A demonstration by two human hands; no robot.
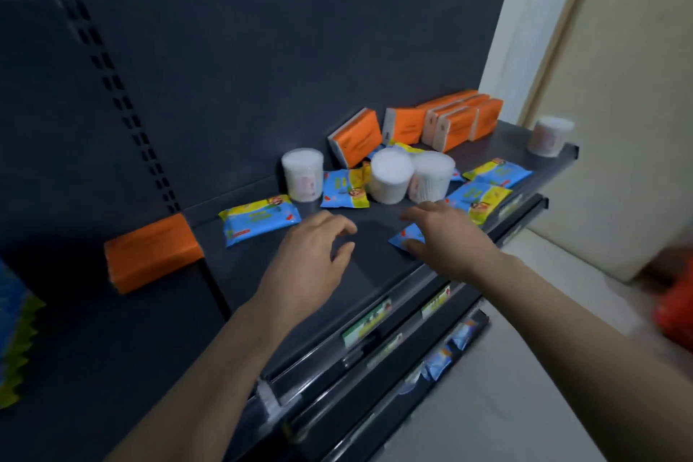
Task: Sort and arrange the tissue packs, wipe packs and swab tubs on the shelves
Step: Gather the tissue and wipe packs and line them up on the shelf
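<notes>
Both hands reach over the dark top shelf [375, 266]. My left hand [313, 251] hovers with loosely curled fingers and holds nothing. My right hand [446, 232] lies over a blue wipe pack [403, 238], thumb at its near edge; whether it grips the pack is unclear. More blue-and-yellow wipe packs [258, 219] lie flat on the shelf. Three clear swab tubs [390, 176] stand mid-shelf and one swab tub [549, 135] at the right end. Orange tissue packs [453, 124] stand along the back. One orange tissue pack [152, 253] lies on the left bay.
A slotted upright [123, 101] divides the two shelf bays. A stack of blue and yellow packs [15, 338] shows at the far left edge. Lower shelves with price tags [365, 321] jut out below. A cream door [618, 86] stands on the right.
</notes>
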